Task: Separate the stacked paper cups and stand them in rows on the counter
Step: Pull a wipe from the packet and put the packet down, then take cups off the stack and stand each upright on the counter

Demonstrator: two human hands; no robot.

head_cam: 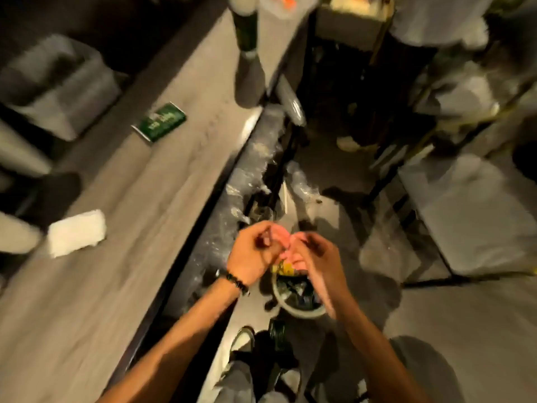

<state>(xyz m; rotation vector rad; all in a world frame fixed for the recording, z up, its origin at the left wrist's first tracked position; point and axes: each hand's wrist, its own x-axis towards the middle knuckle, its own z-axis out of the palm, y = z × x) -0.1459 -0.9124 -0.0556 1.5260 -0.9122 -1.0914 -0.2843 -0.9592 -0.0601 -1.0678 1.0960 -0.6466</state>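
Observation:
A long stack of paper cups (247, 33), white at the far end with a dark green band, lies or stands at the far end of the wooden counter (139, 216). Motion blur hides whether it is upright. My left hand (252, 254), a beaded bracelet on its wrist, and my right hand (315, 257) meet fingertip to fingertip off the counter's right edge, above a round bin (290, 311). Both hands have curled fingers. The blur hides whether anything is pinched between them. No single cups stand on the counter.
A green box (159, 122) and a white folded cloth (75, 237) lie on the counter. Crumpled clear plastic wrap (250, 170) runs along the counter's right edge. A grey armchair (58, 82) sits beyond the counter, a grey table (479, 216) at right.

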